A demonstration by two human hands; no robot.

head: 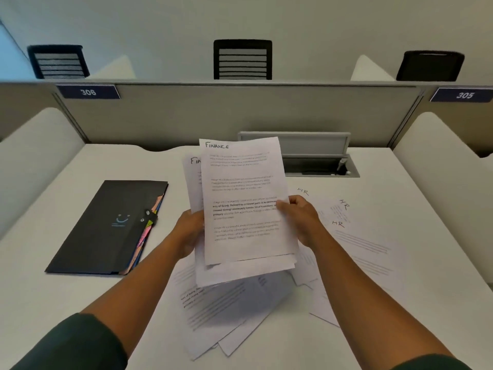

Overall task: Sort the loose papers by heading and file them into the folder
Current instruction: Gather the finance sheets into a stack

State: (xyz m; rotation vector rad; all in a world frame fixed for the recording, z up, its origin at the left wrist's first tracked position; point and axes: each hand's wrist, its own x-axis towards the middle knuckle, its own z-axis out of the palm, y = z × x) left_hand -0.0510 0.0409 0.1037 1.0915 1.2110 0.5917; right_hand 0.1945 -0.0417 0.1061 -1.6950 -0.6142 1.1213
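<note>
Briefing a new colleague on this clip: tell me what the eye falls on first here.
First, the sheaf of papers headed FINANCE, held up mid-frame above the desk by the left hand and right hand. Next, the dark folder with coloured tabs, lying closed to the left. Sheets marked HR lie scattered on the white desk to the right.

Both bare forearms reach forward from dark green sleeves, the left hand [190, 231] gripping the left edge of a raised sheaf of white printed papers [245, 206] while the right hand [302, 220] pinches its right edge.
</note>
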